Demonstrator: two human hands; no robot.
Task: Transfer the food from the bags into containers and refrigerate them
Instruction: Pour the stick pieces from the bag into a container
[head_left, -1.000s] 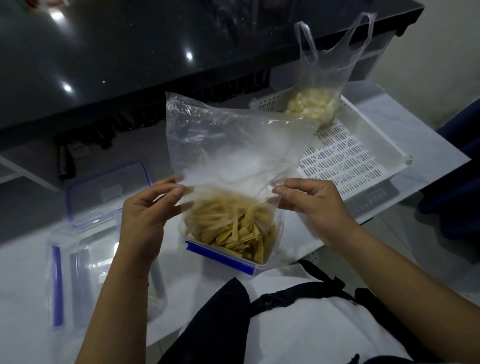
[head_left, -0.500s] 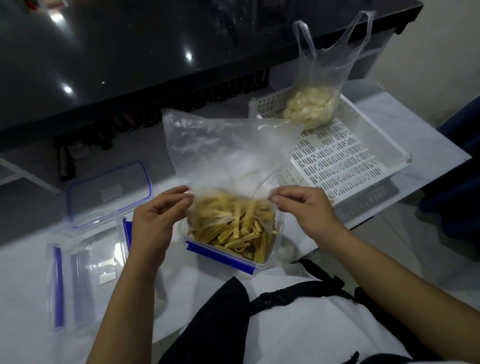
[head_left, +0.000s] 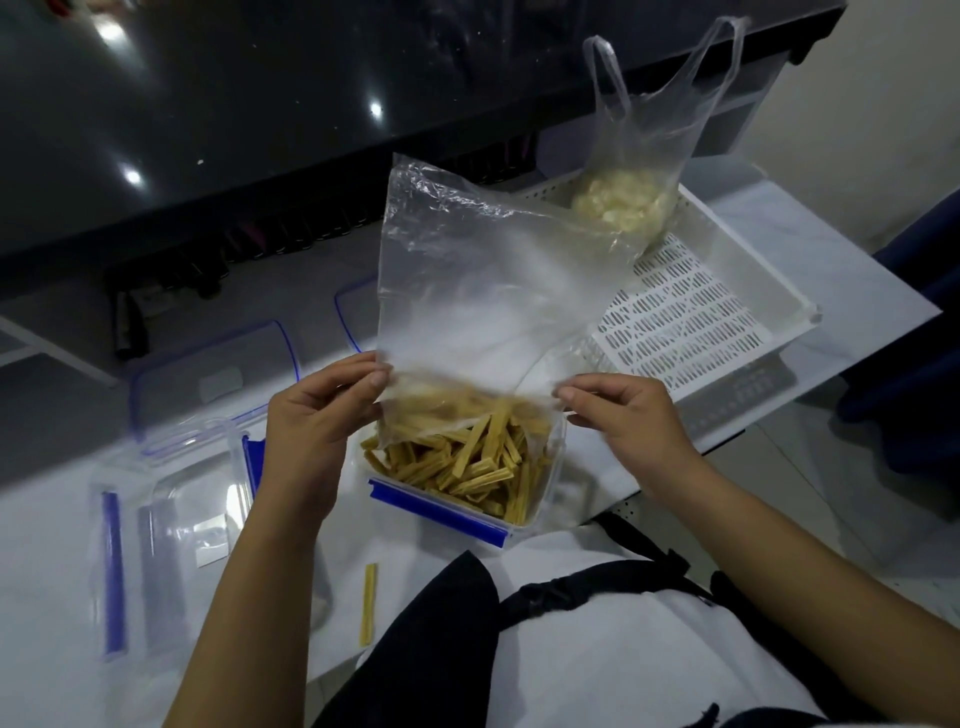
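Step in hand, as judged: emptying the clear bag (head_left: 483, 291) of yellow strips (head_left: 467, 457) into the open container (head_left: 550, 467) on the white table (head_left: 857, 270).

Method advised: bag mouth kept low, inside the container walls; both corners raised evenly so the last strips slide down rather than spill; a light shake only, the film being thin and limp. One stray strip (head_left: 369, 605) lying on the table near the front edge, well apart from the container; to be collected. Container nearly full at the near side; levelling likely needed ahead of fitting the lid.

Left hand (head_left: 311, 431): thumb and fingers curled, pinching the bag's left lower edge, just above the container's left wall.

Right hand (head_left: 618, 421): fingers curled, pinching the bag's right lower edge, above the container's right rim.

Bag: inverted, upper part empty and standing up crumpled, a few strips apparently still at the mouth.

Second bag (head_left: 639, 171), handled, holding pale food pieces (head_left: 618, 205): standing in the white slotted basket (head_left: 727, 322), far right; not yet emptied.

Second container (head_left: 171, 509), clear with blue clips: left of the left hand, open; its lid (head_left: 208, 384) lying behind it.

Refrigeration: not yet begun, by this evidence.
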